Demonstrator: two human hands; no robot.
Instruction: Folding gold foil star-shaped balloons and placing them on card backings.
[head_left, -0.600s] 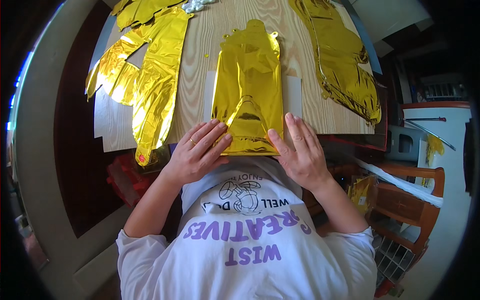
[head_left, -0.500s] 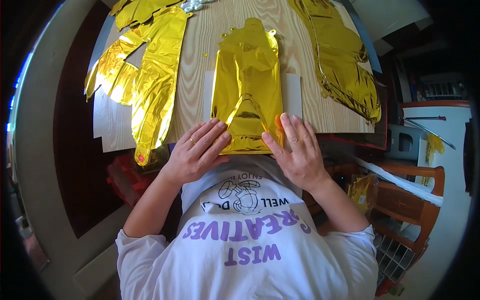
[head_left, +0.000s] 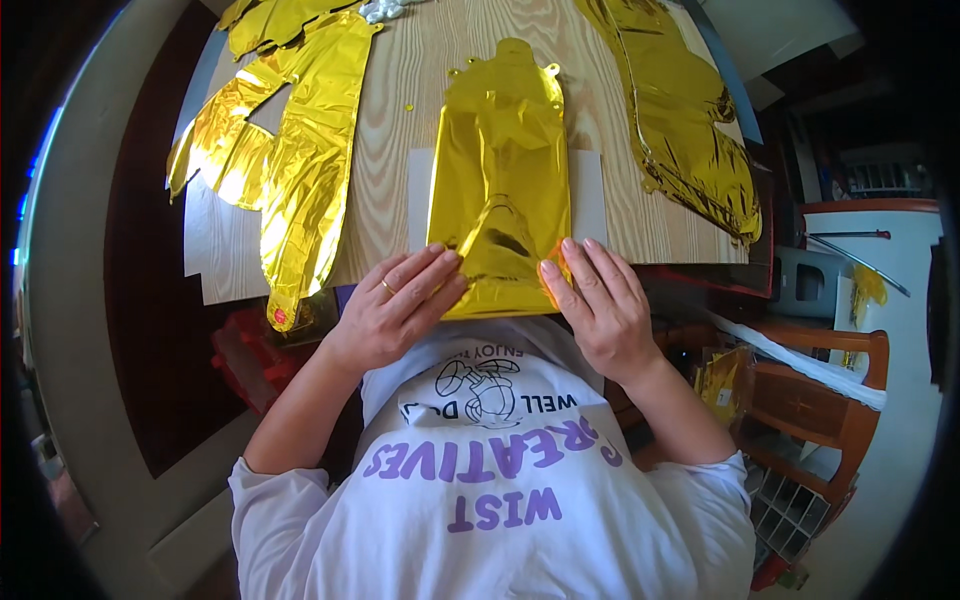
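A flattened gold foil balloon lies lengthwise in front of me, with small tabs at its far end and creases toward its near end. My left hand rests with outstretched fingers on its near left edge; a ring is on one finger. On the near right edge lies my right hand, fingers extended and palm down. A small orange patch shows beside the right thumb and index finger; what it is I cannot make out. Beneath the balloon, a pale flat sheet sticks out on both sides.
More flat gold foil balloons lie on the wood-grain table: a branching one at left, a long one at right. Silvery-white pieces sit at the far edge. A wooden chair stands to the right, a grey stool behind it.
The foil balloon has shifted slightly toward me and to the right. Both hands stay on its near edges, the right one a little farther right and nearer me.
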